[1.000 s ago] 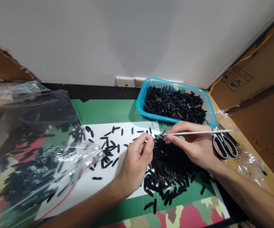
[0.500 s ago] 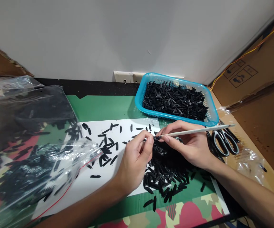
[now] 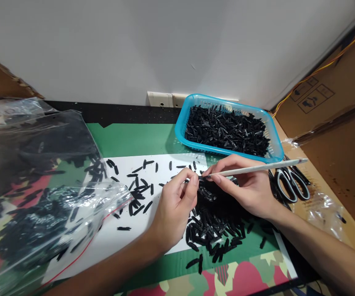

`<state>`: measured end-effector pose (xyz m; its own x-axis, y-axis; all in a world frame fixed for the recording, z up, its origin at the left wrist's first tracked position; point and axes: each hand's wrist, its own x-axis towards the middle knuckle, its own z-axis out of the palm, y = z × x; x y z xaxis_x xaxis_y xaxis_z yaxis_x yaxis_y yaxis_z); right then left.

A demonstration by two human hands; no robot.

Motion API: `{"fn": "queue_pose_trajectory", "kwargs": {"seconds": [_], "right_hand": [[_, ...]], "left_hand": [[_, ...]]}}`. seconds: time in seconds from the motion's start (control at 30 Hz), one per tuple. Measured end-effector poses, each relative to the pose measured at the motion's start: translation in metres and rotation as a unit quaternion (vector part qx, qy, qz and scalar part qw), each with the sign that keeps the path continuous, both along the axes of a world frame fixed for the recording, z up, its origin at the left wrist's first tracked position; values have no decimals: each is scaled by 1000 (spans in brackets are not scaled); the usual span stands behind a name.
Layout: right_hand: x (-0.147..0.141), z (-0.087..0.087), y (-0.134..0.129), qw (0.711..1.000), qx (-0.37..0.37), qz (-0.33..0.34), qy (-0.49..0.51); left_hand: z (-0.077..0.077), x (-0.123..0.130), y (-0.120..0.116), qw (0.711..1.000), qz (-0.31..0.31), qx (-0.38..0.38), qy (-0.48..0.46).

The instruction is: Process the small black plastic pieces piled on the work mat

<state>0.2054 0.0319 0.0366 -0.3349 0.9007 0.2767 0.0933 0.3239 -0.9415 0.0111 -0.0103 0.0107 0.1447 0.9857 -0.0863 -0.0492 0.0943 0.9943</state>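
Observation:
My left hand (image 3: 179, 201) is closed, thumb against forefinger, on one end of a small black strip (image 3: 203, 178). My right hand (image 3: 242, 185) grips a thin pale stick-shaped tool (image 3: 263, 167) like a pen, its near end at the strip and its far end pointing right. The tool's working tip is too small to make out. Both hands are close together above a heap of black strips (image 3: 214, 230), part of which lies hidden under my right hand. More loose strips are scattered over a white sheet (image 3: 146, 236) left of my hands.
Behind my hands stands a blue plastic basket (image 3: 182, 127) filled with black pieces. At left lies a clear zip bag (image 3: 42, 213) holding more strips. Scissors (image 3: 291, 185) and a crumpled clear wrapper (image 3: 325, 213) are at right, beside a cardboard box (image 3: 334, 115). A wall rises behind.
The pale tool has shifted very slightly right and up with my right hand. My left hand keeps its place, still pinching the strip.

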Motion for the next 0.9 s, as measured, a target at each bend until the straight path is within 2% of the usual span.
{"fn": "queue_pose_trajectory", "kwargs": {"seconds": [0.17,0.3,0.43,0.9], "right_hand": [[0,-1,-1,1000,-1,-11,-12],[1,2,0,1000,-7,16,-6],[2,4,2,999,25,46,-7],[2,4,0,1000,-6,26,-13]], "left_hand": [[3,2,1,1000,3,-2,-7],[3,2,1,1000,11,-4,-10],[2,3,2,1000,17,-3,-12],[-1,1,0,1000,19,6,-4]]}}
